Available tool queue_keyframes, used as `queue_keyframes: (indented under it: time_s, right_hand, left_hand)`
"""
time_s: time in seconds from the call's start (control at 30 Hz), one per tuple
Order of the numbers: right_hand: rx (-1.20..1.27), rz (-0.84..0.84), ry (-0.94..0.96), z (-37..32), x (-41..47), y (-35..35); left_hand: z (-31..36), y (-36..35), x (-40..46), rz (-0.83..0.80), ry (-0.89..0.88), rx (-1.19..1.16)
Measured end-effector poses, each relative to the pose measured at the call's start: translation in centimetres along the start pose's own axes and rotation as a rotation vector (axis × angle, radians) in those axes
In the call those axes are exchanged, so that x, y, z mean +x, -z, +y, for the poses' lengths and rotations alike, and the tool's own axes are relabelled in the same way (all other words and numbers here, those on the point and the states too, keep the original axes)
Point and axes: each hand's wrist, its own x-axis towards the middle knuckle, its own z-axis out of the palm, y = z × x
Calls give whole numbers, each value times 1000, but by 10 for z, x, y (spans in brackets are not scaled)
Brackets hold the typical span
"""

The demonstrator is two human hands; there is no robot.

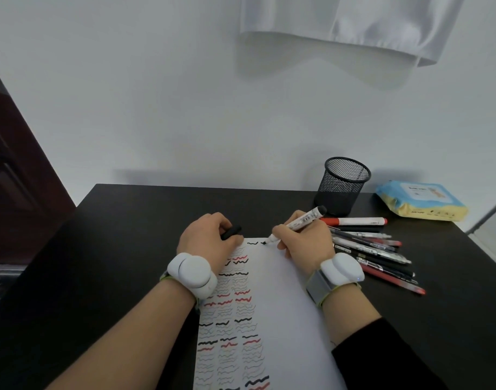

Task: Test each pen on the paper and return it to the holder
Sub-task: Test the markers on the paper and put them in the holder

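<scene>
The right hand [305, 237] grips a black whiteboard marker [300, 223] in a writing hold, its tip pressed to the top edge of the white paper [286, 305], where a short black squiggle sits just left of the tip. The marker's body slants up and to the right, its rear end close to the base of the holder. The left hand [210, 239] rests on the paper's top left corner, fingers curled round the marker's black cap [231, 232], which sticks out to the right of the hand.

The paper lies lengthwise on the dark surface [123, 249], and its left part is filled with rows of wavy test strokes in black, red and blue (the right part is blank).

The black mesh pen holder [343, 184] stands upright at the back right of the surface, well apart from the paper. Between it and the right forearm lies a loose cluster of pens [381, 257], with a red-and-white marker [353, 221] at the far end of the cluster, nearest the holder. A blue and yellow pack of wipes [422, 200] lies to the right of the holder. Both wrists carry white wrist-worn devices [192, 273].
</scene>
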Motion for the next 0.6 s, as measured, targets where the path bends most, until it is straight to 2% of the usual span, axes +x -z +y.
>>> queue_keyframes:
  time_s: [0.33,0.53,0.6]
  right_hand:
    - [-55,67,-9,2,3,3]
    - [-24,241,-52,7,9,3]
    - [-32,232,-54,7,9,4]
  left_hand:
    - [-1,0,0,7,-7,3]
    - [-1,0,0,7,-8,6]
    - [-1,0,0,11,-11,6]
